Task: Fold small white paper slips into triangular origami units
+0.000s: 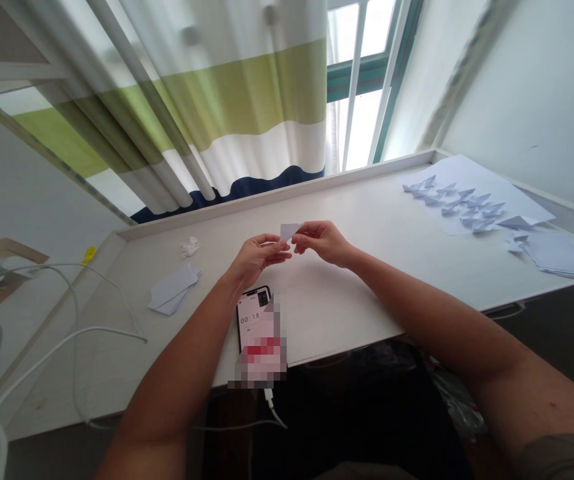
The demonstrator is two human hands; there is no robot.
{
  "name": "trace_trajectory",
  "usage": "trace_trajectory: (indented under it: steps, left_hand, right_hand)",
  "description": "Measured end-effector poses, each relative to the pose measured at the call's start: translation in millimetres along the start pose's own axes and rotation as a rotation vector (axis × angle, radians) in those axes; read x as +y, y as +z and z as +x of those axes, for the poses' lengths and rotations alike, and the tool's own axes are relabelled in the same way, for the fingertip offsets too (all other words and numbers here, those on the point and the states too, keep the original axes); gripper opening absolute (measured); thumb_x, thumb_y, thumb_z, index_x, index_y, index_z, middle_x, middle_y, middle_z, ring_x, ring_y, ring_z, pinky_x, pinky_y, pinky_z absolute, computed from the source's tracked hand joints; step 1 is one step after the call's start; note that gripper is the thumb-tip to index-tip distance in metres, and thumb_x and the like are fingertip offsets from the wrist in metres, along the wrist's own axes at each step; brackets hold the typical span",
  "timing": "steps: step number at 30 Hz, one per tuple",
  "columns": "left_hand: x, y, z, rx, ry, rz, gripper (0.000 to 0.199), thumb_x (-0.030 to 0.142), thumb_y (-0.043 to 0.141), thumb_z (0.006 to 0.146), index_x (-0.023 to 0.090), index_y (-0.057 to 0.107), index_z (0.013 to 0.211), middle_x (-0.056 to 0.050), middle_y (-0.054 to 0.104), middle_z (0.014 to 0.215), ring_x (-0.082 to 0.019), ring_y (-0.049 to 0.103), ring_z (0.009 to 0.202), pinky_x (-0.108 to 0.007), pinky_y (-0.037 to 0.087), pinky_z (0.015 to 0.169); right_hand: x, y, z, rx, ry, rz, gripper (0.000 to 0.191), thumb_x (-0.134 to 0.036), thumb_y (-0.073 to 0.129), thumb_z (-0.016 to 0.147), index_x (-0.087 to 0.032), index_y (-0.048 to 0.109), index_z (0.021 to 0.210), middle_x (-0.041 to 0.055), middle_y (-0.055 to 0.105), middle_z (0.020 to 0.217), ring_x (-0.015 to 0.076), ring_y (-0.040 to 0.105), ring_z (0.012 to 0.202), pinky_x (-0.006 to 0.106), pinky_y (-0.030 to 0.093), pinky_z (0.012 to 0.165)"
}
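Note:
Between both hands, above the white desk, is a small folded piece of paper [289,231], pale with a pointed lower edge. My left hand [261,255] pinches its left side between thumb and fingers. On the right side, my right hand [319,239] grips the paper's upper corner with thumb and index finger. Just below my left hand lies a phone [251,322] with a timer on its screen, partly pixelated. To the far right, several folded paper figures [459,200] stand in rows on a large white sheet [487,175].
A stack of paper sheets [561,253] lies at the desk's right end. Smaller paper pieces [174,288] and a crumpled paper [190,247] are on the left. White cables [87,337] loop across the left side. A raised rim [227,204] runs along the back, before a curtain [251,100].

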State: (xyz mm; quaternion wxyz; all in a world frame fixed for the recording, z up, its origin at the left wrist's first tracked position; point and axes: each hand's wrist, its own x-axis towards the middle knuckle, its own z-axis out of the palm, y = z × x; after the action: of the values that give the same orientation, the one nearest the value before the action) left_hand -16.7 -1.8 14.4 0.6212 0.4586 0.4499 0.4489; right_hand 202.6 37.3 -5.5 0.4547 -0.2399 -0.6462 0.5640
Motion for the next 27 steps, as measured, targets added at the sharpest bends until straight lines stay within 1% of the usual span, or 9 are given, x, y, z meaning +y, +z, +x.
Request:
trace_trajectory:
  steps: [3, 5, 6, 9, 12, 14, 19, 22, 27]
  left_hand:
    - [-3.0, 3.0, 0.0, -0.038, -0.005, 0.025, 0.059, 0.036, 0.105, 0.065, 0.018, 0.065, 0.105, -0.004, 0.08, 0.087, -0.021, 0.08, 0.076, -0.039, 0.061, 0.087]
    - [-7.4, 6.9, 0.5, -0.017, 0.067, 0.126, 0.06, 0.039, 0.1, 0.073, 0.02, 0.061, 0.114, -0.006, 0.08, 0.092, -0.023, 0.081, 0.082, -0.04, 0.061, 0.085]
    - [-10.0, 9.2, 0.7, 0.026, 0.143, 0.207, 0.059, 0.04, 0.098, 0.077, 0.02, 0.06, 0.118, -0.007, 0.081, 0.097, -0.025, 0.081, 0.088, -0.04, 0.06, 0.084]
    - [-16.5, 15.2, 0.8, 0.262, 0.51, 0.508, 0.063, 0.035, 0.096, 0.077, 0.024, 0.06, 0.127, -0.01, 0.078, 0.123, -0.026, 0.077, 0.108, -0.037, 0.059, 0.085]
    - [-18.0, 16.8, -0.8, 0.28, 0.678, 0.73, 0.049, 0.035, 0.093, 0.081, 0.024, 0.069, 0.122, -0.01, 0.079, 0.128, -0.027, 0.076, 0.112, -0.038, 0.059, 0.087]
    - [-16.9, 15.7, -2.1, 0.253, 0.672, 0.77, 0.04, 0.039, 0.09, 0.086, 0.022, 0.074, 0.118, -0.011, 0.082, 0.121, -0.027, 0.077, 0.106, -0.039, 0.061, 0.086]
    - [-13.6, 12.2, -2.8, 0.206, 0.598, 0.705, 0.043, 0.045, 0.09, 0.086, 0.019, 0.078, 0.118, -0.011, 0.085, 0.111, -0.026, 0.08, 0.096, -0.041, 0.064, 0.088]
    - [-12.9, 11.7, -1.7, 0.136, 0.536, 0.595, 0.045, 0.042, 0.091, 0.085, 0.016, 0.078, 0.118, -0.012, 0.085, 0.104, -0.026, 0.082, 0.093, -0.042, 0.066, 0.09]
    - [-11.9, 11.3, -0.4, 0.067, 0.401, 0.376, 0.049, 0.039, 0.091, 0.084, 0.012, 0.074, 0.122, -0.015, 0.085, 0.108, -0.028, 0.084, 0.093, -0.045, 0.068, 0.09]
  right_hand:
    - [-0.2, 1.1, -0.4, -0.011, 0.001, -0.016, 0.041, -0.056, 0.09, 0.082, -0.017, 0.08, 0.085, 0.0032, 0.077, 0.076, 0.0153, 0.071, 0.068, 0.032, 0.061, 0.069]
    - [-0.6, 2.4, -0.8, 0.005, 0.0, -0.022, 0.037, -0.052, 0.088, 0.083, -0.017, 0.08, 0.084, 0.0037, 0.078, 0.075, 0.0155, 0.071, 0.067, 0.032, 0.061, 0.069]
    - [-0.7, 3.2, -1.0, 0.027, 0.003, -0.032, 0.034, -0.05, 0.086, 0.083, -0.016, 0.08, 0.083, 0.0038, 0.077, 0.074, 0.0156, 0.071, 0.067, 0.032, 0.061, 0.069]
    - [-0.4, 5.5, -1.8, 0.113, 0.042, -0.096, 0.025, -0.04, 0.083, 0.083, -0.016, 0.079, 0.079, 0.0031, 0.075, 0.067, 0.0159, 0.069, 0.063, 0.03, 0.059, 0.066]
    - [0.3, 6.7, -2.6, 0.126, 0.073, -0.136, 0.021, -0.036, 0.082, 0.082, -0.016, 0.078, 0.077, 0.0026, 0.073, 0.064, 0.0158, 0.068, 0.062, 0.029, 0.057, 0.064]
    - [1.3, 6.4, -2.9, 0.097, 0.061, -0.127, 0.023, -0.039, 0.083, 0.083, -0.016, 0.078, 0.079, 0.0025, 0.074, 0.065, 0.0156, 0.069, 0.063, 0.03, 0.058, 0.065]
    - [4.5, 3.0, -1.5, 0.019, 0.007, -0.087, 0.042, -0.057, 0.089, 0.082, -0.016, 0.079, 0.086, 0.0038, 0.076, 0.073, 0.0157, 0.07, 0.066, 0.032, 0.06, 0.068]
    - [5.2, 0.0, -0.7, 0.007, -0.003, -0.087, 0.049, -0.063, 0.09, 0.081, -0.016, 0.079, 0.088, 0.0055, 0.078, 0.078, 0.0163, 0.071, 0.067, 0.033, 0.061, 0.068]
    - [5.5, -2.9, -0.2, 0.006, 0.006, -0.097, 0.053, -0.065, 0.09, 0.081, -0.014, 0.08, 0.093, 0.0074, 0.08, 0.081, 0.0166, 0.072, 0.067, 0.033, 0.062, 0.068]
